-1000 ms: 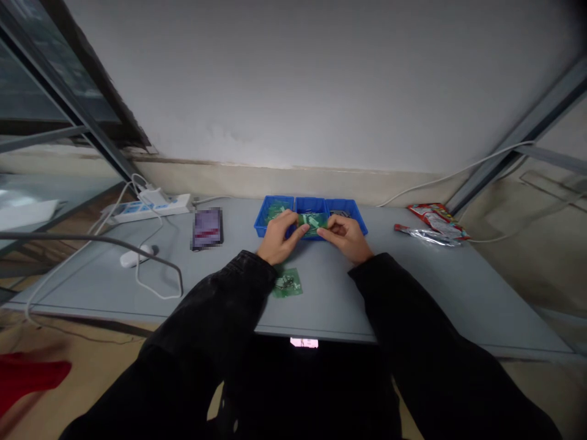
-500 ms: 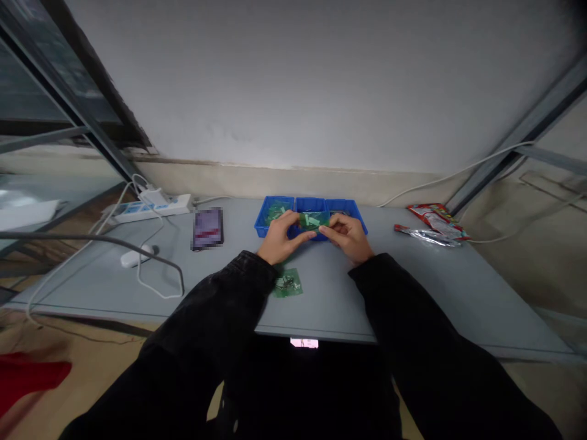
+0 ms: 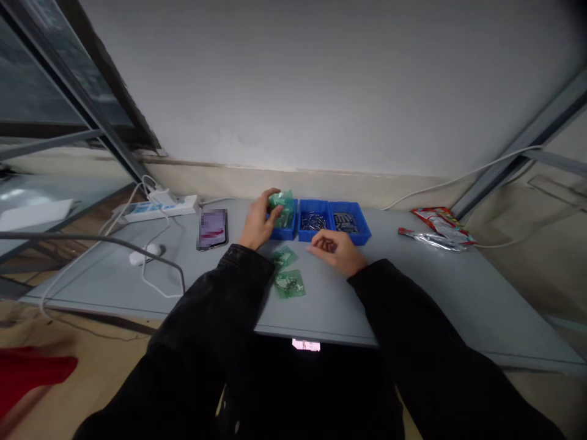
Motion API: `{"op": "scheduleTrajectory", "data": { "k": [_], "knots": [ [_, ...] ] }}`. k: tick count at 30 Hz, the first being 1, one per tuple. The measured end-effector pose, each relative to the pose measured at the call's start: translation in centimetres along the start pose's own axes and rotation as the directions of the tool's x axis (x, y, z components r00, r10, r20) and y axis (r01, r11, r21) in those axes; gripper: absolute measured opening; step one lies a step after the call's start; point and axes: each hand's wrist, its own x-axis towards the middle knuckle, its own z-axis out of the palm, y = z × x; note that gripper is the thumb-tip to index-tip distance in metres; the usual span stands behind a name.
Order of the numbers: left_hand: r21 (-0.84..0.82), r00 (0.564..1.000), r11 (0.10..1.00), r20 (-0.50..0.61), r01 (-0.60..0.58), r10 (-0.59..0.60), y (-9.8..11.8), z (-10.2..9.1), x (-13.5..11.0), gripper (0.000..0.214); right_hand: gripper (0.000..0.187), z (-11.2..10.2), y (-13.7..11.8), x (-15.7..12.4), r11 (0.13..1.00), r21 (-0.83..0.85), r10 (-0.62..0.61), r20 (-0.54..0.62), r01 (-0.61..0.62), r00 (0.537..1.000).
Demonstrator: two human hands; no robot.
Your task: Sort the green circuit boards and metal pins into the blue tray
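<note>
My left hand (image 3: 259,221) pinches a green plastic bag (image 3: 283,199) between thumb and fingers, above the left blue bin (image 3: 285,234). More green bags seem to lie in that bin. My right hand (image 3: 342,253) is in front of the other bins, its fingers curled toward the palm and the thumb pointing left. Whatever it holds, if anything, is hidden. The middle blue bin (image 3: 313,203) contains small metal screw-like pieces; the right blue bin (image 3: 362,223) has larger grey metal pieces. Two green bags, an upper bag (image 3: 285,256) and a lower bag (image 3: 290,284) with small parts inside, lie near my left sleeve.
A phone (image 3: 213,229) with a blurred screen lies left on the grey table (image 3: 426,293). Beyond it are a white power strip (image 3: 177,209), a white plug-like piece (image 3: 145,253) and loose cables. Red and silver packets (image 3: 440,229) lie at the right, near the metal frame.
Both hands held one green bag over the bins; now they are apart. A second bag lies on the table. My left hand has moved left to another bag, my right hand down toward me.
</note>
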Motion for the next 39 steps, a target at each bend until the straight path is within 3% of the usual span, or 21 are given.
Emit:
{"op": "scheduleTrajectory", "data": {
  "k": [3, 6, 11, 15, 20, 25, 30, 35, 39],
  "knots": [
    [0.180, 0.996, 0.983, 0.083, -0.027, 0.012, -1.2, -0.6, 0.2, 0.029, 0.023, 0.9, 0.2, -0.2, 0.971, -0.185, -0.134, 0.109, 0.153, 0.985],
    [0.297, 0.994, 0.954, 0.111, -0.030, -0.003, -2.6, -0.7, 0.3, 0.025, 0.028, 1.5, 0.4, -0.3, 0.924, -0.292, -0.191, 0.205, 0.246, 0.960],
    [0.333, 0.989, 0.942, 0.151, -0.049, -0.002, -4.1, -0.7, 0.2, 0.023, 0.043, 1.8, 0.2, -0.5, 0.885, -0.360, -0.160, 0.359, 0.295, 0.920],
    [0.361, 0.989, 0.931, 0.147, -0.043, -0.011, -3.8, -0.7, 0.1, 0.028, 0.054, 1.9, 0.1, -0.7, 0.892, -0.371, -0.093, 0.409, 0.259, 0.908],
    [0.319, 0.995, 0.946, 0.098, -0.061, 0.031, -2.7, -0.7, 0.0, 0.032, 0.045, 1.8, 0.5, -0.4, 0.917, -0.354, -0.024, 0.410, 0.184, 0.912],
    [0.282, 0.963, 0.954, 0.268, -0.103, 0.025, -2.1, -0.1, 0.0, 0.039, 0.025, 1.3, 0.7, -0.1, 0.964, -0.257, 0.045, 0.422, 0.072, 0.905],
    [0.291, 0.958, 0.951, 0.288, -0.102, 0.015, -2.1, 0.3, -0.1, 0.043, 0.027, 0.5, 0.5, 0.1, 0.988, -0.136, 0.127, 0.424, -0.075, 0.897],
    [0.281, 0.952, 0.948, 0.300, -0.153, 0.065, -1.4, 0.6, -0.4, 0.041, 0.034, -0.3, 0.4, 0.5, 0.986, 0.047, 0.137, 0.321, -0.160, 0.937],
    [0.212, 0.973, 0.963, 0.196, -0.165, 0.124, -0.1, 0.6, -0.7, 0.038, 0.033, -0.7, 0.6, 0.8, 0.957, 0.218, 0.153, 0.180, -0.191, 0.972]
  ]
}}
